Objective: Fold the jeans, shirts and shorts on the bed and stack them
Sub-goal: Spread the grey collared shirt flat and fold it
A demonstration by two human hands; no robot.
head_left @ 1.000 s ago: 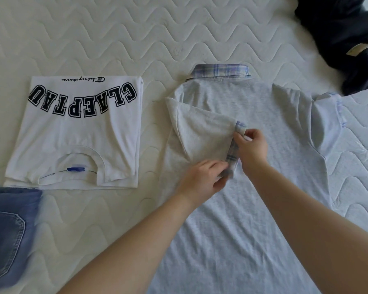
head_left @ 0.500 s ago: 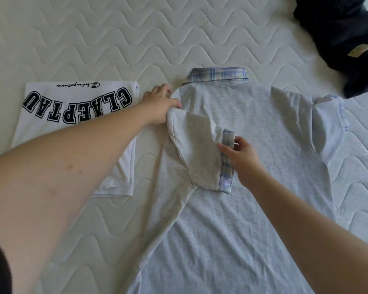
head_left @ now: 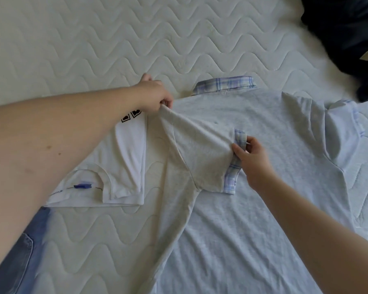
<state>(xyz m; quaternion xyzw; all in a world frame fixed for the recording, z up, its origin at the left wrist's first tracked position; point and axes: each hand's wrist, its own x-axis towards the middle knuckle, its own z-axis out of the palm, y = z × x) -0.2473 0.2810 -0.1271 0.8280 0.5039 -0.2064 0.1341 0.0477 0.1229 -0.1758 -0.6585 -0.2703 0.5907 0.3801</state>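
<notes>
A grey polo shirt point(head_left: 263, 166) with a plaid collar and plaid sleeve cuffs lies back-up across the middle of the bed. Its left sleeve is folded inward over the back. My left hand point(head_left: 153, 98) pinches the shirt's left shoulder fold and lifts it a little. My right hand point(head_left: 251, 155) grips the plaid cuff of that sleeve. A folded white T-shirt point(head_left: 123, 162) with black lettering lies to the left, partly hidden by my left forearm. Folded blue jeans point(head_left: 15, 257) sit at the lower left.
A heap of dark navy clothing point(head_left: 348, 39) with a tan label lies at the top right corner. The white quilted mattress point(head_left: 94, 39) stretches bare across the far side and between the garments.
My left hand left the cuff, reached up to the shoulder fold and now pulls it up and taut. My right hand kept the cuff and shifted slightly right.
</notes>
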